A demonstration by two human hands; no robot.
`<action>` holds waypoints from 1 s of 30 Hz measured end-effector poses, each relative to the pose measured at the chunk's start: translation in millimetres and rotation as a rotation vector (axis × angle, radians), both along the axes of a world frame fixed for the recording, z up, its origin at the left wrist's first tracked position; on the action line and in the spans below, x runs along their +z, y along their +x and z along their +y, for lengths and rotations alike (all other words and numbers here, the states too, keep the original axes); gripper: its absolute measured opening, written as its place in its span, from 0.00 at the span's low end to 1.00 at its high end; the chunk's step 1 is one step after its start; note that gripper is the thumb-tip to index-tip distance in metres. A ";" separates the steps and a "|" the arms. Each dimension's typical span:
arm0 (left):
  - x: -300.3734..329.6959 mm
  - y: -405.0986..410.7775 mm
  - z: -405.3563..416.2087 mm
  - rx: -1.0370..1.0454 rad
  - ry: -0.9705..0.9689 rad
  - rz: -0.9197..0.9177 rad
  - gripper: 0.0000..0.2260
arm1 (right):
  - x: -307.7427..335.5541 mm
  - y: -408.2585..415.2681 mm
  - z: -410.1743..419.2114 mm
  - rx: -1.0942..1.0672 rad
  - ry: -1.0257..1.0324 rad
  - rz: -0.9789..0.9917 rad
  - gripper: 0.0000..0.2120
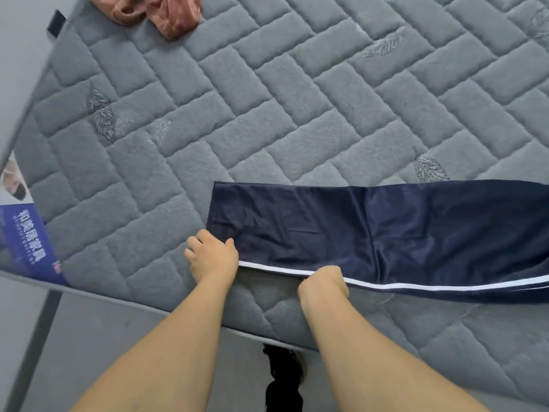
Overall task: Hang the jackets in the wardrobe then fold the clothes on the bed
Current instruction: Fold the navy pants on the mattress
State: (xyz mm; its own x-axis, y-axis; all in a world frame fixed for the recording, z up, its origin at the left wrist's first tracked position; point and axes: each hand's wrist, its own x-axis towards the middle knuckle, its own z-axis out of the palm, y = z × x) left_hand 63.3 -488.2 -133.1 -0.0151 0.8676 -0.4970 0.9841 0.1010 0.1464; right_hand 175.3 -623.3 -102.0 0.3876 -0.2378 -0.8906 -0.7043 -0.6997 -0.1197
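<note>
Forearms: reach over the mattress (267, 120) edge.
Left hand (212, 255): grip curled on the navy track trousers' (371, 230) corner.
Right hand (323, 282): grip pinching the white-striped hem, likely to fold.
Pink garment (160, 10): well beyond the trousers, unfolded.

Two bare forearms in view, no sleeves, no watch, no rings or bands. Left hand (212, 257) and right hand (322, 282) ungloved. Nails short, unpainted.
</note>
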 end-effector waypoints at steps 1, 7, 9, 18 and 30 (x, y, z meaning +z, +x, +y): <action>-0.7 -4.7 1.9 -0.025 0.002 0.011 0.23 | -0.1 -0.3 7.0 0.321 -0.069 -0.001 0.16; -3.5 -18.8 21.8 -0.101 0.025 -0.003 0.14 | -12.3 1.5 8.4 -0.364 -0.178 -0.415 0.17; -5.0 -19.2 22.7 -0.096 0.010 0.011 0.14 | -12.2 2.8 8.9 -0.356 -0.332 -0.623 0.25; -13.0 36.2 11.3 -0.730 0.246 -0.057 0.33 | -56.5 88.2 22.8 1.035 -0.064 -0.878 0.32; -36.1 130.5 -75.1 -1.019 0.003 -0.099 0.32 | -88.2 177.6 -68.9 1.135 -0.179 -0.829 0.31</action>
State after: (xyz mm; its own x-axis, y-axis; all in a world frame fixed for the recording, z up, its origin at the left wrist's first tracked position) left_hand 193.8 -563.3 -169.2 0.7711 0.4463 -0.4541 0.5855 -0.7772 0.2305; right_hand 352.9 -692.2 -190.2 0.8292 0.4683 -0.3052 0.4724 -0.8790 -0.0650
